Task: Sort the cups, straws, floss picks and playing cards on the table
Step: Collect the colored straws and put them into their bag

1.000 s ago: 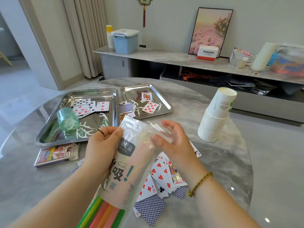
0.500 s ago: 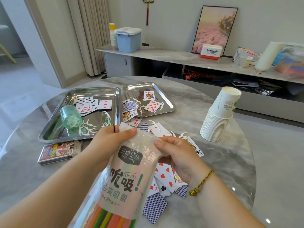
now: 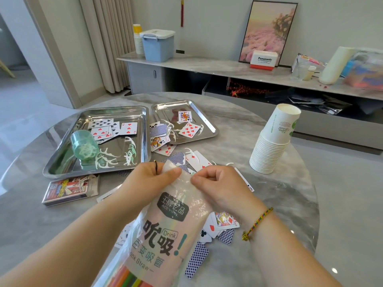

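Round grey marble surface [image 3: 290,193] carries everything.

Large rectangular steel tray [image 3: 62,141], far left: holds face-up playing cards [image 3: 107,129] at its far end, a green translucent floss pick tub [image 3: 84,147] lying on its side, and white floss picks [image 3: 107,158] scattered at its near end.

Smaller rectangular steel tray [image 3: 165,111], just right of the large one: two face-up cards and a few white picks inside. More cards overlap its near-left rim.

Stack of white paper cups [image 3: 271,146], mouths down, stands at right, well apart from the trays.

Translucent plastic straw bag with printed label [image 3: 170,220], held above the near middle of the surface, top end pointing away. Coloured straws [image 3: 124,276] visible at its lower end.

Left hand [image 3: 145,183]: pinches the bag's top edge on the left side, between thumb and fingers.
Right hand [image 3: 219,187]: fingers curled, pinches the same edge on the right side. The two hands are near each other.

Red printed card box [image 3: 70,188] lies flat beside the near edge of the large tray.

Loose cards, some face-up, some showing blue-patterned backs [image 3: 196,257], lie spread under and around the hands. A few loose picks lie among those between the hands and the trays.
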Tool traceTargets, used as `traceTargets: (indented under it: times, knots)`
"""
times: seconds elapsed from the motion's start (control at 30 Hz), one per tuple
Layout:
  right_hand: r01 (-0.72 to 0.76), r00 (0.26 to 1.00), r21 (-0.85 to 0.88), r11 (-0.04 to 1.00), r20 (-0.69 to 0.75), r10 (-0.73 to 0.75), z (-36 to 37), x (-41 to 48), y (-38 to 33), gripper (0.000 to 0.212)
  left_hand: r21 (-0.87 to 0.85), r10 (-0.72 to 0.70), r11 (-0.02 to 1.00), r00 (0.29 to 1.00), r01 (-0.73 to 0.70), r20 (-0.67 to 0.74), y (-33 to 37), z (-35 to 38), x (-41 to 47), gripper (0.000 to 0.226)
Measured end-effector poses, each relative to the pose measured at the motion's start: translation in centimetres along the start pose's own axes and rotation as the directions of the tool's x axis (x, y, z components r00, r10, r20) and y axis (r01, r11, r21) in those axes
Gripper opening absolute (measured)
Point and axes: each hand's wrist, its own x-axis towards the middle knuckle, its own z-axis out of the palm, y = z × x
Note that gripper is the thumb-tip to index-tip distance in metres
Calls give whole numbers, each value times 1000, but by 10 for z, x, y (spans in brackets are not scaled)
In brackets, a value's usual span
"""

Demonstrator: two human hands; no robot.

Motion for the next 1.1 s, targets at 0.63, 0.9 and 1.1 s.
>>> traceTargets:
  times: [0.63,0.9,1.1]
  knots:
    - [48,999,-28,998,-4,-48,5,-5,-6,31,228,325,926,942,-300,-82,-6,13,1,34]
    - [-18,998,-96,995,60,24,5,-5,-6,28,-56,158,985,985,-162,-72,-8,4,2,20]
    - [25,1000,-160,987,0,-26,9,-3,-3,31,-128,108,985,992,-116,-71,-6,3,4,21]
